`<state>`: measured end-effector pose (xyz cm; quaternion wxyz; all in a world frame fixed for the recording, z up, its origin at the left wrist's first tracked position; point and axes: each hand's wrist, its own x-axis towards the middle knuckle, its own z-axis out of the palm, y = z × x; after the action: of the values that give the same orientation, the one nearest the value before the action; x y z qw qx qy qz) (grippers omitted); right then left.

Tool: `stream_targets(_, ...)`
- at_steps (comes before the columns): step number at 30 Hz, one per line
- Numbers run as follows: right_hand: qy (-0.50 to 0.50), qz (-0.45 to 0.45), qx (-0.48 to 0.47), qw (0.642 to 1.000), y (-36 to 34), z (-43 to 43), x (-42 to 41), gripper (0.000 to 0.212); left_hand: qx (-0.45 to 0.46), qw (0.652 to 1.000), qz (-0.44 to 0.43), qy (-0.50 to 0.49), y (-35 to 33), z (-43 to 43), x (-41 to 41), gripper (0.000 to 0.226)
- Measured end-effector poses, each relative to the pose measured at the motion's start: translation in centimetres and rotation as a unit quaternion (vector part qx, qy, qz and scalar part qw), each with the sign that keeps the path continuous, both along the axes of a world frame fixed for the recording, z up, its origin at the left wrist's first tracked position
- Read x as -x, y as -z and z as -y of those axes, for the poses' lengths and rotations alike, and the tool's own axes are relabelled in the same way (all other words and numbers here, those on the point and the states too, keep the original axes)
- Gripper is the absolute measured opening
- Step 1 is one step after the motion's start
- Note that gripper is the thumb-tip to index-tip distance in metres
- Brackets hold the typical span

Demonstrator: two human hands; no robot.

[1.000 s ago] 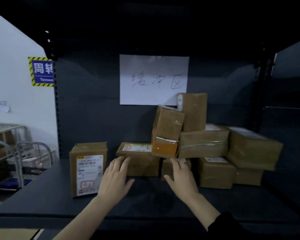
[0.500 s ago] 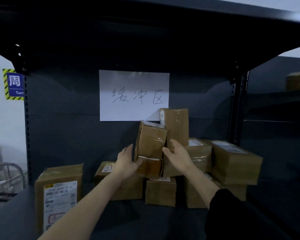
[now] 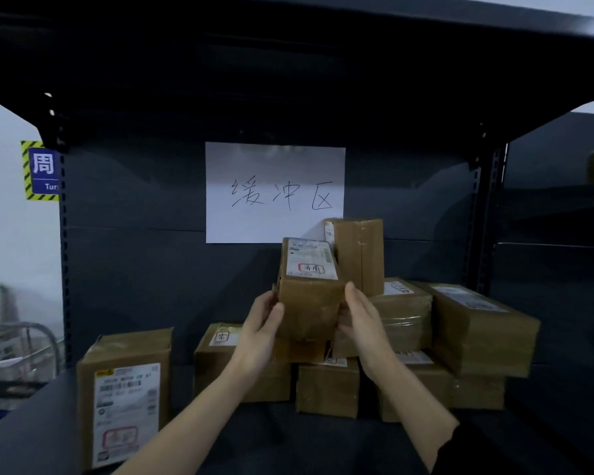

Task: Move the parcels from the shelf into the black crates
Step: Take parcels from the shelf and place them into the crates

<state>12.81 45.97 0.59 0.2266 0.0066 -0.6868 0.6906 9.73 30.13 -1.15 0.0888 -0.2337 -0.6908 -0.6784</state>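
**Parcel gripped in both hands at the dark shelf**

The left hand (image 3: 261, 323) and right hand (image 3: 360, 320) clasp a taped brown parcel (image 3: 307, 296) from either side, fingers curled round its edges, in front of the pile of parcels (image 3: 408, 320) stacked against the back panel (image 3: 134, 269). The dark shelf deck (image 3: 288, 440) also bears an upright parcel (image 3: 126, 395) at the left, apart from the pile. A white handwritten sheet (image 3: 275, 193) hangs on the panel. Beyond the rack's left post, a pale wall carries a blue sign (image 3: 42, 171) above a metal trolley (image 3: 18, 354).
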Motion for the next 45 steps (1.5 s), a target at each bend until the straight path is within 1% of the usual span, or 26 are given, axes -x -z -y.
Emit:
stream_targets(2, 0.0, 0.003, -0.003, 1.0, 0.9, 0.3, -0.5, 0.066, -0.044, 0.999, 0.019, 0.008, 0.5, 0.4, -1.0, 0.036)
stream_targets(3, -0.001, 0.0, -0.014, 1.0, 1.3, 0.7, -0.9, 0.068, -0.059, 0.998, 0.029, 0.011, 0.7, 0.5, -1.5, 0.04)
stream_targets(4, -0.003, -0.009, -0.025, 1.0, 1.7, 1.0, -1.2, 0.06, -0.065, 0.997, 0.036, 0.01, 0.9, 0.6, -1.9, 0.048)
stream_targets(6, -0.002, -0.035, -0.04, 0.999, 2.2, 1.7, -1.9, 0.028, -0.063, 0.997, 0.039, 0.001, 1.2, 0.9, -2.6, 0.066)
stream_targets(7, 0.001, -0.048, -0.047, 0.998, 2.2, 1.9, -2.2, 0.021, -0.063, 0.997, 0.038, -0.005, 1.2, 1.0, -2.9, 0.07)
stream_targets(8, 0.002, -0.06, -0.054, 0.997, 2.3, 2.1, -2.4, 0.021, -0.065, 0.997, 0.034, -0.01, 1.2, 1.1, -3.1, 0.072)
stream_targets(10, 0.006, -0.084, -0.056, 0.995, 2.1, 2.5, -3.1, 0.025, -0.065, 0.998, 0.017, -0.017, 1.1, 1.4, -3.7, 0.071)
stream_targets(13, 0.012, -0.123, -0.073, 0.99, 1.6, 3.2, -4.4, 0.026, -0.064, 0.998, -0.011, -0.014, 1.0, 1.9, -4.7, 0.064)
stream_targets(16, 0.0, -0.133, -0.09, 0.987, 2.1, 4.1, -5.4, 0.028, -0.075, 0.997, -0.028, -0.006, 1.4, 2.9, -5.9, 0.054)
stream_targets(21, -0.036, -0.112, -0.098, 0.988, 4.7, 6.0, -6.1, 0.033, -0.062, 0.996, -0.039, -0.043, 3.9, 5.3, -7.5, 0.035)
stream_targets(24, -0.061, -0.076, -0.116, 0.988, 6.9, 7.3, -5.9, 0.031, -0.04, 0.996, -0.024, -0.071, 5.9, 7.1, -7.9, 0.036)
stream_targets(26, -0.066, -0.049, -0.139, 0.987, 8.4, 7.9, -5.5, 0.036, -0.022, 0.996, -0.013, -0.082, 7.2, 8.3, -8.0, 0.033)
stream_targets(28, -0.073, -0.02, -0.154, 0.985, 9.8, 8.4, -5.2, 0.039, 0.009, 0.996, 0.001, -0.093, 8.4, 9.1, -8.1, 0.034)
stream_targets(32, -0.081, 0.051, -0.195, 0.976, 12.1, 8.7, -4.9, 0.041, 0.098, 0.989, 0.015, -0.112, 10.2, 10.1, -8.0, 0.044)
stream_targets(34, -0.074, 0.064, -0.225, 0.969, 12.9, 8.7, -4.7, 0.036, 0.143, 0.982, 0.013, -0.126, 10.9, 10.2, -7.5, 0.045)
stream_targets(37, -0.072, 0.079, -0.253, 0.961, 13.4, 8.8, -4.3, 0.036, 0.195, 0.969, 0.022, -0.151, 11.7, 10.0, -6.5, 0.043)
stream_targets(40, -0.08, 0.101, -0.263, 0.956, 13.4, 8.8, -3.7, 0.038, 0.226, 0.959, 0.047, -0.165, 12.1, 9.6, -5.7, 0.04)
stream_targets(45, -0.092, 0.124, -0.288, 0.945, 13.3, 8.1, -3.3, 0.044, 0.238, 0.956, 0.079, -0.15, 12.3, 9.1, -5.1, 0.048)
